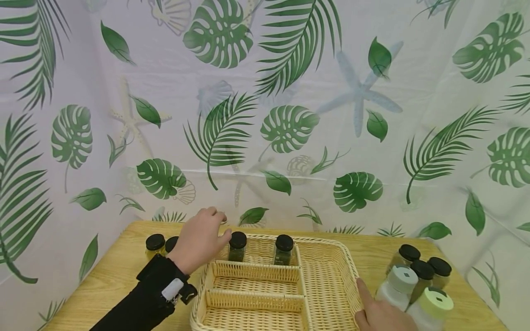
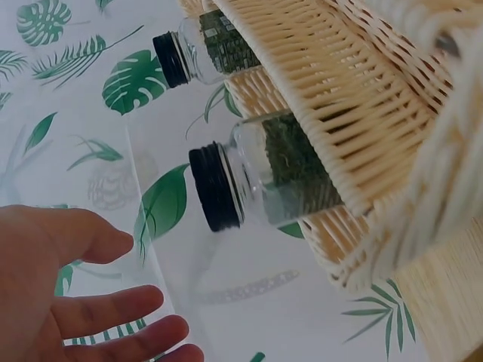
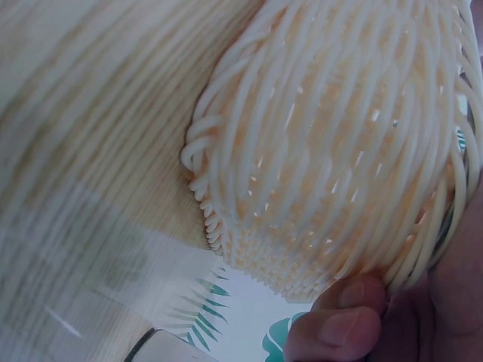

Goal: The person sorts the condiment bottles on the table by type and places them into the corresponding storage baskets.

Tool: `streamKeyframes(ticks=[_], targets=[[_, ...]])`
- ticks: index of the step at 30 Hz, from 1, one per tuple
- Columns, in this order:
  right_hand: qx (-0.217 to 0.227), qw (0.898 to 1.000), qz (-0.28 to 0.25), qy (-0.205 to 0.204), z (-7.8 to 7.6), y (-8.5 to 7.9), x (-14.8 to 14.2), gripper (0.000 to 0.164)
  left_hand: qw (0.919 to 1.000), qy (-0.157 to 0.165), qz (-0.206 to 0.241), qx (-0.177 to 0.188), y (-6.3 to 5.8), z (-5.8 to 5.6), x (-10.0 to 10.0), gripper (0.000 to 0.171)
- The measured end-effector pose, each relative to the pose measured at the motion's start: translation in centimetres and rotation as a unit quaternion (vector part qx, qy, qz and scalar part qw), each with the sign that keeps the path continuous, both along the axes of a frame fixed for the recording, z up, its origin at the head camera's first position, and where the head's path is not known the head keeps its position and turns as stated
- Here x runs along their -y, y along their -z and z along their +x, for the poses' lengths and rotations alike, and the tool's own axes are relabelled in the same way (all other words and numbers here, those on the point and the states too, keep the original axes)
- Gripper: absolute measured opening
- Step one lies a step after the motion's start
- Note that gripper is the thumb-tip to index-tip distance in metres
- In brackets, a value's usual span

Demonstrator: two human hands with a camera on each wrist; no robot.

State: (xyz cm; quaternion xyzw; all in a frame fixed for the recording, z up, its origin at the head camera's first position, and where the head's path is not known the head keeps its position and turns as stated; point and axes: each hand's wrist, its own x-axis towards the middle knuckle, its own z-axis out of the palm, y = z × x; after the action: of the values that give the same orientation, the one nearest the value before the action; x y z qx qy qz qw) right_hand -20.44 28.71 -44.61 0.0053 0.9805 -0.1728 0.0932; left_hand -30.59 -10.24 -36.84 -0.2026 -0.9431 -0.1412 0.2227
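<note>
A woven basket point(image 1: 304, 276) with compartments stands on the table. Two glass jars with black lids and dark green dried contents stand in its back left compartment: a left jar point(image 1: 237, 248) and a right jar point(image 1: 283, 252). My left hand point(image 1: 203, 239) hovers over the back left corner, beside the left jar's lid. In the left wrist view its fingers point(image 2: 113, 313) are spread, apart from the nearer jar point(image 2: 283, 170). At the basket's right rim, my right hand point(image 1: 383, 315) grips the edge, its curled fingertips point(image 3: 339, 332) against the weave in the right wrist view.
Two black-lidded jars point(image 1: 155, 243) stand left of the basket, one partly behind my left hand. To the right are several black-lidded jars point(image 1: 407, 255), a white-capped bottle point(image 1: 399, 285) and a yellow-green-capped bottle point(image 1: 434, 305). A leaf-patterned cloth point(image 1: 290, 197) hangs behind the wooden table point(image 1: 107, 285).
</note>
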Motion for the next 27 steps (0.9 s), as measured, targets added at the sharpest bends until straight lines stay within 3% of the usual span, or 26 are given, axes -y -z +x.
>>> streamKeyframes(ticks=[15,27], targets=[[-0.001,1.0,0.011,0.012,-0.3,0.3,-0.2,0.067,0.9976,-0.049,0.047,0.016,0.5,0.4,4.7,0.023],[-0.005,1.0,0.016,0.012,-0.4,0.4,-0.4,0.066,0.9952,-0.084,0.038,0.031,1.5,0.7,7.3,0.027]])
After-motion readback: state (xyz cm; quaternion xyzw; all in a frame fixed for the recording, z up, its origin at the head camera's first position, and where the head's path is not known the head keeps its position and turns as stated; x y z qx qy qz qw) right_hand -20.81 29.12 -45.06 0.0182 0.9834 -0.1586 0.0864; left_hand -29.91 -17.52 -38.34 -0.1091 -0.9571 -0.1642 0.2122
